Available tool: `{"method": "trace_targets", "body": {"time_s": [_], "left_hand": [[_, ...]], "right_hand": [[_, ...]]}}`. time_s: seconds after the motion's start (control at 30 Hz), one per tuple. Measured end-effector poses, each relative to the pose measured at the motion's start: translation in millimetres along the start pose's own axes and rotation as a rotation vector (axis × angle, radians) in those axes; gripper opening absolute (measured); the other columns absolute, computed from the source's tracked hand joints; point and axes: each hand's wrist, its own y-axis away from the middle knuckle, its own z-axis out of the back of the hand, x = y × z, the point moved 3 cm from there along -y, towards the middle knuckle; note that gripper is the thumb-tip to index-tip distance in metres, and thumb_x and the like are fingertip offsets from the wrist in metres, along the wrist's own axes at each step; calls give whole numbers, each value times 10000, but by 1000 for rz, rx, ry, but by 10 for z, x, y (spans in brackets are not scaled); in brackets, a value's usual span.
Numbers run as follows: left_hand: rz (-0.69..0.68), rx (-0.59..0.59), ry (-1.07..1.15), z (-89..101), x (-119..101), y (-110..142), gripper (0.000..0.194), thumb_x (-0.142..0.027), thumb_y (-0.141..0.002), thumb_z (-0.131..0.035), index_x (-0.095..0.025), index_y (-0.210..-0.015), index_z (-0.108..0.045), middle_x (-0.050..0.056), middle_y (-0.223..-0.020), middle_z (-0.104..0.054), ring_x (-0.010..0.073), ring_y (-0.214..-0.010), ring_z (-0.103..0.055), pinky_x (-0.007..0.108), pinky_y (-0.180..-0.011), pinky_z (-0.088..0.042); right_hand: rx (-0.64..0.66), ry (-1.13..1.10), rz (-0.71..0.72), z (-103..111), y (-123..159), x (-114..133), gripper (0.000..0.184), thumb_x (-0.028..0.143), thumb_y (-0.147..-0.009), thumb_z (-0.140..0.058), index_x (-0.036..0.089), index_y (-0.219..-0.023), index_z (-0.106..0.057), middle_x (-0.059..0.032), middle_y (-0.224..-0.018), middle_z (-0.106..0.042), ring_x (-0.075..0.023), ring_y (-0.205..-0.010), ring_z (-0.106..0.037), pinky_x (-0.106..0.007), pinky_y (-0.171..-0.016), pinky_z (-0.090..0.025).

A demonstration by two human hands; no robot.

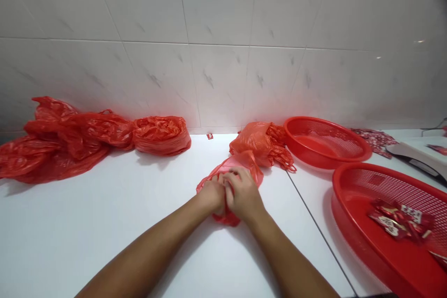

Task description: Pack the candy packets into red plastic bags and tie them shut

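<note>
L hand: small left-hand fist shape, i.e. left hand (212, 194), knuckles up, fingers curled in, grasping plastic of the thin red bag (254, 173); tips partly hidden.
R hand: right hand (243, 192), just beside the L, fingers bent, thumb side facing the L; also grasping the bag's plastic, exact pinch pt. hidden.
Bag in work: on the white counter (122, 228), approx. ctr. of view, under & between the 2 hands; crumpled, semi-transparent, paler pink at the far side, 1 bunched part showing on the near side.
Orange-red bag: 1 fuller, bunched orange-red bag (252, 143) right behind the bag in work, nr. the wall; its gathered end points R, twd. the baskets. Can't tell if the 2 bags touch.
L side bags: heap of red bags (66, 137) along the wall, far L; at its R end, 1 rounder, folded-down red bundle (161, 137).
Scrap: tiny red-and-white wrapper (209, 136) by the foot of the tiled wall (220, 4).
Back basket: round red mesh basket (324, 162), R of the orange-red bag.
Front basket: bigger red basket (344, 216), nr. R edge, cut off by frame; red-and-white packets (398, 219) lie inside, lettering blurred.
Far R: patterned red-and-white item (375, 140) behind the baskets, plus a white device w/ dark panel (421, 162), partly hidden.
</note>
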Motion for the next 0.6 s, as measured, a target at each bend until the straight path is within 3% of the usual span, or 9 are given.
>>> {"method": "trace_targets", "body": {"time_s": [0.03, 0.1, 0.17, 0.2, 0.37, 0.5, 0.6], "left_hand": [[-2, 47, -22, 15, 7, 26, 750, -403, -800, -850, -133, -1455, -603, 225, -1569, -524, 442, -1470, -462, 602, -1205, -384], [-19, 126, -47, 70, 14, 124, 925, -386, -697, -878, -75, -1508, -557, 278, -1602, -476, 492, -1504, -411, 568, -1223, -375], [-55, 165, -55, 139, 3, 269, 948, -442, -738, -809, -74, -1556, -503, 272, -1622, -456, 477, -1498, -437, 532, -1194, -423], [-80, 169, -61, 169, -9, 350, 920, -454, -768, -771, -82, -1563, -496, 263, -1611, -477, 464, -1476, -473, 524, -1168, -453], [-191, 26, -103, 186, 2, 681, 693, -295, -793, -720, -169, -1464, -599, 182, -1275, -737, 402, -1182, -691, 535, -1021, -541], [-274, -196, 30, 64, 244, 744, 756, -353, -754, -795, -255, -1470, -571, 123, -1324, -682, 371, -1222, -625, 550, -1097, -486], [-278, -286, 140, -19, 465, 677, 828, -396, -736, -828, -274, -1500, -535, 108, -1352, -603, 343, -1231, -566, 527, -1102, -491]], "right_hand": [[103, 58, -170, 13, -16, -167, 398, 231, -925, -617, 208, -1315, -690, -157, -1417, -599, -335, -1278, -598, -506, -1062, -511], [385, 131, -439, 53, 12, -466, 847, 357, -786, -817, 241, -1566, -507, -180, -1678, -336, -435, -1503, -404, -564, -1166, -421], [643, 153, -572, 77, 69, -647, 1265, 411, -595, -954, 311, -1679, -309, -159, -1778, -72, -484, -1607, -172, -573, -1238, -321], [727, 156, -598, 73, 88, -692, 1367, 420, -541, -982, 347, -1694, -251, -141, -1789, 19, -489, -1621, -93, -567, -1262, -274], [896, 139, -584, -42, 53, -760, 1472, 446, -510, -999, 458, -1691, -121, -58, -1763, 249, -498, -1621, 26, -594, -1283, -182], [934, 97, -556, -28, 33, -837, 1519, 441, -459, -1015, 520, -1670, -101, -11, -1757, 270, -500, -1618, 69, -619, -1264, -216], [870, 56, -528, 58, 44, -836, 1426, 389, -498, -991, 496, -1671, -188, -25, -1789, 147, -461, -1635, -21, -586, -1252, -280]]}}
